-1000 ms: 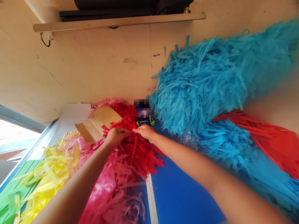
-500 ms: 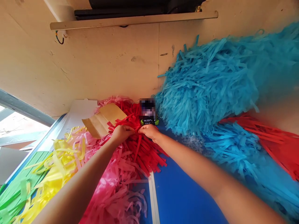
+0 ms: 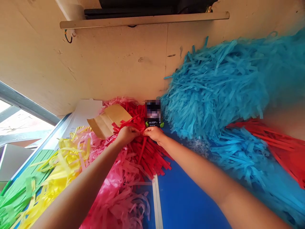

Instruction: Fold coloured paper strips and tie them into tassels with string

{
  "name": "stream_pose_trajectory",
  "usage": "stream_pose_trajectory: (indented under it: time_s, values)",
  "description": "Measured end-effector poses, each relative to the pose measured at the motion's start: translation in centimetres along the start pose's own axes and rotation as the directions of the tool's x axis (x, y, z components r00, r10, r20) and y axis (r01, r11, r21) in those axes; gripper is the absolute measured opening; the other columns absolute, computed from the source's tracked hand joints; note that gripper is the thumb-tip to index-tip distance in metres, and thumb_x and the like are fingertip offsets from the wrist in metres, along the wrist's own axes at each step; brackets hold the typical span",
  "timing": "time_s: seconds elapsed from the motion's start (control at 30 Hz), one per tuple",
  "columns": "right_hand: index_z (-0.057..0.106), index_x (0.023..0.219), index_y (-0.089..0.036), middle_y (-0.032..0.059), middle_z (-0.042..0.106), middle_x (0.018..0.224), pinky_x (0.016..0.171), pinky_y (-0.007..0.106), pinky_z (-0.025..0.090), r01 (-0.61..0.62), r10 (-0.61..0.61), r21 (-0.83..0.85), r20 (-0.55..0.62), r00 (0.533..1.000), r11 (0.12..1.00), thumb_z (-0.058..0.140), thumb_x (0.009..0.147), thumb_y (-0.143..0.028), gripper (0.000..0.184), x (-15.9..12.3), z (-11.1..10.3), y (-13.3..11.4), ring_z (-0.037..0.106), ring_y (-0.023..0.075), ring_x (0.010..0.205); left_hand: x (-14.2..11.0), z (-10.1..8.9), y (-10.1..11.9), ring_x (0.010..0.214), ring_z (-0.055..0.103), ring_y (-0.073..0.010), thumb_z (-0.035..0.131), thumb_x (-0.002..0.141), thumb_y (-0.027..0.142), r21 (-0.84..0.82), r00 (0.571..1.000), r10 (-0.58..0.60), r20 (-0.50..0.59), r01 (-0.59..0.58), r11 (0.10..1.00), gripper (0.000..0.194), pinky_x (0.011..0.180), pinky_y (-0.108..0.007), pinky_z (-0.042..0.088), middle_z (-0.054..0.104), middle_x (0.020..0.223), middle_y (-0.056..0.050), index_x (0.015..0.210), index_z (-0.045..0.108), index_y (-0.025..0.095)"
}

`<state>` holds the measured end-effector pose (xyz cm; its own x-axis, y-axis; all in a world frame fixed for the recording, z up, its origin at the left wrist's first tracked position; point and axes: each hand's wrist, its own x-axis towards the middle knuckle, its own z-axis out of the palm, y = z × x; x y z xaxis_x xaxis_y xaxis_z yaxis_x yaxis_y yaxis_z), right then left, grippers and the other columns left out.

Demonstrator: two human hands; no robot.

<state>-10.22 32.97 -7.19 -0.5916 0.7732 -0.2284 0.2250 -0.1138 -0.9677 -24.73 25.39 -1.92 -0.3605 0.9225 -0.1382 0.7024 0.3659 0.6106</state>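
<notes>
A bundle of red paper fringe strips (image 3: pixel 147 157) lies in the middle of the view. My left hand (image 3: pixel 127 135) and my right hand (image 3: pixel 154 134) meet on top of it, fingertips nearly touching, each pinching red strips. Just beyond my right hand stands a phone in a green case (image 3: pixel 153 118), its screen blurred. A folded kraft paper sheet (image 3: pixel 107 123) lies to the left of my left hand, partly under the red strips. Pink paper fringe (image 3: pixel 114 194) spreads below my left forearm.
Yellow fringe (image 3: pixel 64 165) and green fringe (image 3: pixel 19 198) lie at the lower left. A large blue fringe mass (image 3: pixel 214 89) rises right of the phone, above a blue board (image 3: pixel 188 198). More red strips (image 3: pixel 281 149) lie far right. A cream wall (image 3: pixel 95 63) and shelf (image 3: pixel 143 19) run along the top.
The whole view has drifted slightly, with the scene shifting right. Both hands stay together on the red strips, with no visible release.
</notes>
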Motion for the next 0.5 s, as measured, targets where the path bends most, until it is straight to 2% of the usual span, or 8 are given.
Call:
stream_pose_trajectory:
  time_s: [0.1,0.2,0.37,0.43,0.5]
  values:
    - [0.061,0.074,-0.013,-0.0048,0.057,0.066,0.058,0.023,0.045,-0.034,0.032,-0.056,-0.026,0.999,0.998,0.067,0.091,-0.029,0.024,0.1,-0.2,0.1,0.052,0.0090,0.057,-0.1,0.0,0.1,0.060,0.059,-0.0138,0.071,0.073,0.022,-0.034,1.000,-0.011,-0.024,0.011,0.999,0.004,0.065,-0.028,0.045,0.066,0.061,0.004,0.073,0.072,0.017]
    - [0.061,0.078,-0.013,-0.0048,0.056,0.067,0.053,0.021,0.043,-0.082,0.076,-0.109,-0.059,0.995,0.991,0.065,0.093,-0.031,0.024,0.4,-0.5,0.3,0.049,0.0076,0.053,-0.3,-0.4,0.2,0.056,0.055,-0.0132,0.068,0.069,0.021,-0.088,0.993,-0.046,-0.112,0.036,0.995,0.005,0.058,-0.026,0.039,0.061,0.055,0.006,0.066,0.069,0.019]
    - [0.061,0.078,-0.012,-0.0047,0.056,0.066,0.051,0.020,0.043,-0.106,0.089,-0.169,-0.102,0.991,0.980,0.064,0.094,-0.032,0.026,0.5,-0.6,0.3,0.048,0.0069,0.052,-0.5,-2.6,0.3,0.045,0.045,-0.0124,0.063,0.068,0.027,-0.239,0.934,-0.170,-0.315,0.095,0.966,0.009,0.048,-0.025,0.031,0.044,0.042,0.008,0.063,0.063,0.020]
    - [0.061,0.078,-0.012,-0.0048,0.056,0.065,0.051,0.020,0.043,-0.103,0.084,-0.183,-0.108,0.991,0.978,0.064,0.094,-0.033,0.027,0.4,-0.6,0.2,0.048,0.0069,0.052,-0.4,-3.9,0.4,0.046,0.047,-0.0121,0.063,0.072,0.029,-0.312,0.905,-0.208,-0.372,0.089,0.946,0.012,0.048,-0.025,0.034,0.048,0.046,0.008,0.066,0.062,0.018]
    - [0.061,0.078,-0.012,-0.0049,0.056,0.065,0.051,0.020,0.043,-0.101,0.080,-0.196,-0.110,0.991,0.975,0.064,0.094,-0.033,0.027,0.3,-0.5,0.0,0.049,0.0069,0.051,-0.1,-5.5,0.6,0.053,0.054,-0.0118,0.064,0.082,0.032,-0.375,0.880,-0.218,-0.422,0.049,0.926,0.019,0.052,-0.025,0.042,0.057,0.058,0.005,0.073,0.063,0.016]
